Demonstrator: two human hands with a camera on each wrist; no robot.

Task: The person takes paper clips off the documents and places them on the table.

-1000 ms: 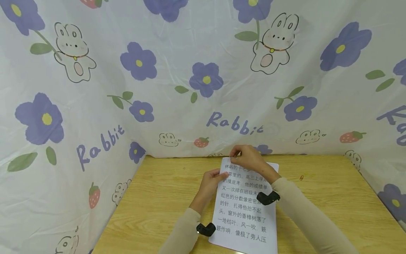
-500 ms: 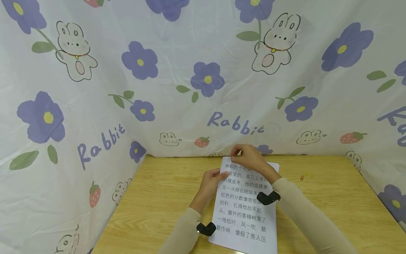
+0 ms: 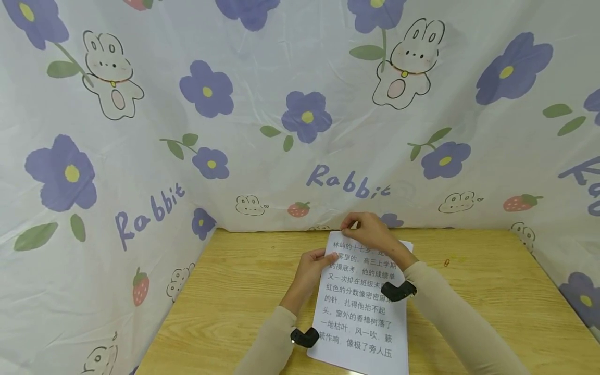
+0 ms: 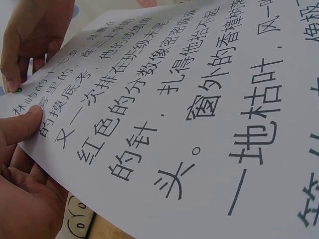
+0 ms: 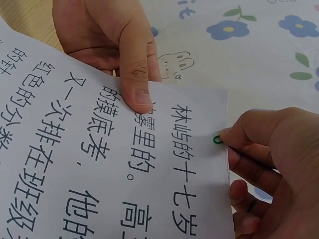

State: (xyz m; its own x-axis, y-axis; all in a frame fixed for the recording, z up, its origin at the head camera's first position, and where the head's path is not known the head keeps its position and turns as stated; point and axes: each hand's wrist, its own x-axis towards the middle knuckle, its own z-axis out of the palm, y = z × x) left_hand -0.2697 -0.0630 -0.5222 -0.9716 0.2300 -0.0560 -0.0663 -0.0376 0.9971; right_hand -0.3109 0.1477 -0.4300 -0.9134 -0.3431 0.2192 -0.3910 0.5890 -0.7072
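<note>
Printed paper (image 3: 356, 317) with large black Chinese characters is held up over the table, tilted. My left hand (image 3: 309, 268) grips its left edge near the top, thumb lying on the printed face and fingers behind. At the top edge, my right hand (image 3: 372, 232) pinches a small green paper clip (image 5: 216, 140) between thumb and forefinger. One rounded end of the clip shows on the printed face in the right wrist view; the rest is hidden by the fingertips. A sliver of another sheet seems to show at the upper right corner.
An orange paper clip (image 3: 447, 263) lies on the wooden table (image 3: 234, 297) to the right of the paper. Behind the table and along its sides hangs a white curtain (image 3: 262, 67) printed with rabbits, purple flowers and strawberries.
Both hands keep nearly the same place. My right hand has shifted very slightly right and up, and the paper's lower part has moved a touch to the left.
</note>
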